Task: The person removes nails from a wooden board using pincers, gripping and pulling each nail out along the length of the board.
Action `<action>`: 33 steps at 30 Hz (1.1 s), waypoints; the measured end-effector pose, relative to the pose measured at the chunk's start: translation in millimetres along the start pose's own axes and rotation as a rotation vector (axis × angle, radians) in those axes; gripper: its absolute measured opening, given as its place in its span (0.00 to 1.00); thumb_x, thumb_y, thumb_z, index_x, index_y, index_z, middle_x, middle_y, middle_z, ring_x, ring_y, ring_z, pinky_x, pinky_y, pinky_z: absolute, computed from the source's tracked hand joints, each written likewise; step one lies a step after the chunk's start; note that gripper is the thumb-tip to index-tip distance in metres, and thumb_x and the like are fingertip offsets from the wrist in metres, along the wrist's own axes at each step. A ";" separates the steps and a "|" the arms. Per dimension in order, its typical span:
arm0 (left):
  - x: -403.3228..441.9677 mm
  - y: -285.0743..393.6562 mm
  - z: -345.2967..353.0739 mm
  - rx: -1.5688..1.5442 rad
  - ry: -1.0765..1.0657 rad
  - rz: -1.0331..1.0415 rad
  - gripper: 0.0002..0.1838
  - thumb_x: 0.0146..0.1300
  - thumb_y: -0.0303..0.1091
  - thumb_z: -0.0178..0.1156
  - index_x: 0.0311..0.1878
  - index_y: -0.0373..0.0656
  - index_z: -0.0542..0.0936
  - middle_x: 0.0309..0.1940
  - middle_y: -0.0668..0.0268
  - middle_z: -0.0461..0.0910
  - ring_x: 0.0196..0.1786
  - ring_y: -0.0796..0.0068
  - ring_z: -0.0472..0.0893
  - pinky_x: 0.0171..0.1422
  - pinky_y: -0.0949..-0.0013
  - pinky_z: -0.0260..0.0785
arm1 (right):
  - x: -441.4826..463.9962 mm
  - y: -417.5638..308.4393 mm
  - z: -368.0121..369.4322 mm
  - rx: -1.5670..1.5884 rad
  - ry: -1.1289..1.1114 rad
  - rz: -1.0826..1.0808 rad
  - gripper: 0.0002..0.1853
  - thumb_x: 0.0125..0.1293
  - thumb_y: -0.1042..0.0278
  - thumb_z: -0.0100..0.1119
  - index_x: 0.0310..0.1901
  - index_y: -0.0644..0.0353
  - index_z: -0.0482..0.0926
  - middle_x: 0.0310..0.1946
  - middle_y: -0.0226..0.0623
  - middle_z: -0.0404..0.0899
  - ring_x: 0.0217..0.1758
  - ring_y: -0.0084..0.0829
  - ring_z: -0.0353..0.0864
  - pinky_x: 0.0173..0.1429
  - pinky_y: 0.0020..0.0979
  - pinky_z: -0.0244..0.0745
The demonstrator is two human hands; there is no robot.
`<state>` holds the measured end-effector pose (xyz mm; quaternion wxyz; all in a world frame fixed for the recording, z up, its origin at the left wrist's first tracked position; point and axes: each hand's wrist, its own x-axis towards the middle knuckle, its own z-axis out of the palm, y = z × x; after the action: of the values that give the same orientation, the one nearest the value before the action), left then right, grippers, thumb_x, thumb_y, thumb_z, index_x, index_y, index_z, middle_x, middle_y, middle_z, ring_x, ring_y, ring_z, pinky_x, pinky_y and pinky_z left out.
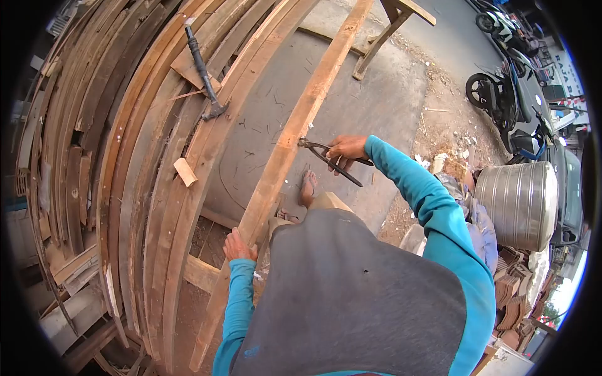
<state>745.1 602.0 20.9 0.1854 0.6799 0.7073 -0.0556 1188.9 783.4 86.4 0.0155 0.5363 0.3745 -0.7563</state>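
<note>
A long wooden beam runs in front of me, from the lower left to the top of the view. My right hand grips the dark handles of a pair of pincers. The pincers' jaws touch the beam's right edge near its middle; whether they hold a nail is too small to tell. My left hand is closed around the beam lower down. On the stacked timber to the left lies a claw hammer with a dark handle. A small wood block rests on the same stack.
Long boards are piled along the left. A wooden trestle stands at the far end. Scattered nails lie on the concrete floor. To the right are motorbikes, a metal drum and stacked roof tiles.
</note>
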 end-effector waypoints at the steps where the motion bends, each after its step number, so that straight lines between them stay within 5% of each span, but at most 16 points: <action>1: 0.7 2.0 -3.7 0.008 0.003 -0.002 0.50 0.38 0.38 0.81 0.66 0.42 0.65 0.53 0.55 0.72 0.59 0.51 0.73 0.60 0.48 0.66 | -2.0 -5.2 -5.3 -0.009 -0.021 0.036 0.21 0.76 0.62 0.45 0.62 0.68 0.69 0.47 0.48 0.83 0.45 0.41 0.88 0.47 0.42 0.86; 3: 2.9 1.7 -1.9 0.017 -0.009 -0.008 0.50 0.38 0.38 0.81 0.66 0.42 0.65 0.53 0.56 0.72 0.59 0.51 0.73 0.60 0.48 0.66 | 9.7 9.6 -2.8 0.143 -0.002 0.017 0.17 0.76 0.61 0.47 0.56 0.66 0.74 0.32 0.34 0.76 0.28 0.27 0.80 0.33 0.34 0.83; 7: 1.1 0.7 2.8 0.047 -0.033 -0.043 0.49 0.37 0.35 0.80 0.65 0.43 0.64 0.52 0.55 0.72 0.59 0.51 0.73 0.60 0.48 0.67 | 14.5 35.4 60.3 0.273 0.226 -0.149 0.17 0.77 0.56 0.47 0.42 0.62 0.76 0.27 0.28 0.73 0.24 0.20 0.72 0.26 0.27 0.75; 13: 17.0 -25.0 8.6 -0.159 -0.104 0.010 0.45 0.39 0.34 0.77 0.62 0.39 0.66 0.52 0.50 0.74 0.59 0.44 0.74 0.62 0.48 0.68 | 91.6 16.3 192.0 0.911 0.606 -0.363 0.15 0.75 0.59 0.49 0.40 0.66 0.72 0.29 0.35 0.75 0.29 0.30 0.79 0.31 0.35 0.78; 17: 26.5 -35.6 -5.2 -0.378 -0.135 0.089 0.37 0.39 0.32 0.73 0.57 0.40 0.70 0.46 0.49 0.79 0.52 0.43 0.78 0.57 0.50 0.72 | 72.4 31.1 180.1 0.790 0.575 -0.382 0.15 0.75 0.60 0.49 0.41 0.66 0.72 0.30 0.36 0.76 0.32 0.31 0.81 0.35 0.36 0.80; 19: 27.8 -31.7 -6.2 -0.405 -0.138 0.097 0.35 0.38 0.32 0.72 0.55 0.41 0.71 0.45 0.49 0.80 0.49 0.43 0.80 0.55 0.50 0.74 | 57.5 44.7 165.5 0.447 0.533 -0.318 0.13 0.74 0.61 0.50 0.41 0.66 0.73 0.31 0.36 0.77 0.33 0.31 0.82 0.38 0.35 0.82; 21: 29.5 -38.2 -5.6 -0.482 -0.125 0.126 0.35 0.37 0.33 0.72 0.55 0.42 0.72 0.43 0.49 0.83 0.47 0.44 0.82 0.52 0.52 0.75 | 45.7 47.7 167.3 0.607 0.462 -0.373 0.13 0.73 0.61 0.52 0.43 0.65 0.74 0.34 0.36 0.78 0.36 0.30 0.82 0.39 0.33 0.82; 23: 32.3 -39.4 -11.3 -0.448 -0.176 0.086 0.35 0.38 0.34 0.72 0.54 0.42 0.73 0.43 0.50 0.83 0.47 0.46 0.83 0.53 0.53 0.76 | -11.2 13.9 175.8 0.680 0.470 -0.479 0.17 0.73 0.55 0.52 0.45 0.64 0.74 0.32 0.33 0.76 0.33 0.27 0.80 0.42 0.29 0.80; 26: 51.2 -61.7 -2.3 -0.471 -0.254 0.100 0.34 0.38 0.35 0.72 0.54 0.41 0.75 0.42 0.51 0.84 0.47 0.51 0.84 0.53 0.56 0.76 | -119.8 -60.8 192.7 0.621 0.367 -0.631 0.23 0.73 0.50 0.57 0.54 0.64 0.72 0.32 0.29 0.70 0.31 0.20 0.73 0.32 0.25 0.75; 29: 78.2 -94.5 18.8 -0.575 -0.348 0.179 0.34 0.39 0.37 0.73 0.55 0.38 0.78 0.43 0.53 0.84 0.47 0.56 0.84 0.54 0.59 0.76 | -170.7 -91.7 211.6 0.649 0.050 -0.972 0.42 0.68 0.46 0.64 0.72 0.67 0.58 0.35 0.29 0.68 0.32 0.19 0.71 0.34 0.25 0.73; 31: 91.1 -103.7 28.7 -0.619 -0.443 0.461 0.36 0.44 0.29 0.69 0.61 0.37 0.72 0.40 0.61 0.83 0.43 0.68 0.82 0.52 0.63 0.76 | -198.4 -107.2 230.0 0.708 -0.187 -1.128 0.55 0.61 0.42 0.70 0.75 0.71 0.51 0.37 0.30 0.65 0.32 0.18 0.70 0.34 0.23 0.71; 33: 101.0 -100.8 28.3 -0.622 -0.493 0.582 0.37 0.45 0.32 0.70 0.62 0.37 0.72 0.42 0.60 0.83 0.45 0.66 0.82 0.53 0.62 0.75 | -215.9 -115.8 245.2 0.722 -0.334 -1.244 0.63 0.54 0.38 0.76 0.75 0.75 0.48 0.37 0.29 0.62 0.32 0.17 0.68 0.34 0.21 0.69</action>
<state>650.7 680.7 -57.0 0.5494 0.7283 0.4061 0.0530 1035.3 642.1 363.1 -0.5367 0.0742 0.3298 -0.7731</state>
